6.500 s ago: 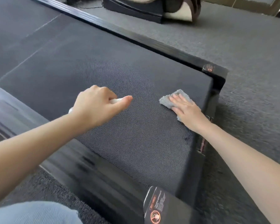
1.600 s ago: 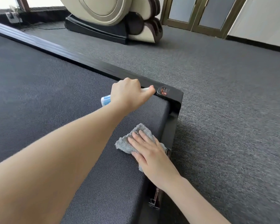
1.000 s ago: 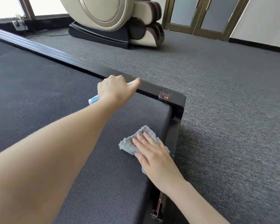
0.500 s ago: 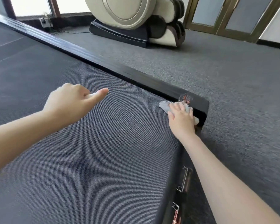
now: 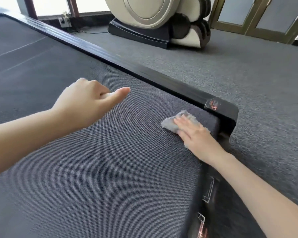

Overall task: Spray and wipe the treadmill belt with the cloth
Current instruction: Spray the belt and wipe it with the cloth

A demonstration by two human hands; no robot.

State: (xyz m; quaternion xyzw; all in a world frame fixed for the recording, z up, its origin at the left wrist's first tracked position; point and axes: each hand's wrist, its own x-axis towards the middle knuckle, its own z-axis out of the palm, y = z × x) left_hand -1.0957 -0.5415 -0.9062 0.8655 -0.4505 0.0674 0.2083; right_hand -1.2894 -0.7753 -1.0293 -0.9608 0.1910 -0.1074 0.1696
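Observation:
The dark textured treadmill belt (image 5: 110,169) fills the left and middle of the head view. My right hand (image 5: 194,136) lies flat on a grey fluffy cloth (image 5: 170,123), pressing it to the belt near the back right corner. My left hand (image 5: 86,103) hovers over the belt's middle, fingers curled around a small spray bottle; only a white bit of the bottle (image 5: 107,95) shows under the thumb, the remainder hidden by the hand.
A glossy black side rail (image 5: 144,73) runs along the belt's far edge and ends in a corner cap with a red label (image 5: 213,104). Grey carpet (image 5: 248,74) lies beyond. A cream and black massage chair (image 5: 158,19) stands at the back, with doors behind it.
My right hand has slid the cloth back from the corner cap toward me along the belt's end. My left hand with the bottle stays over the belt's middle.

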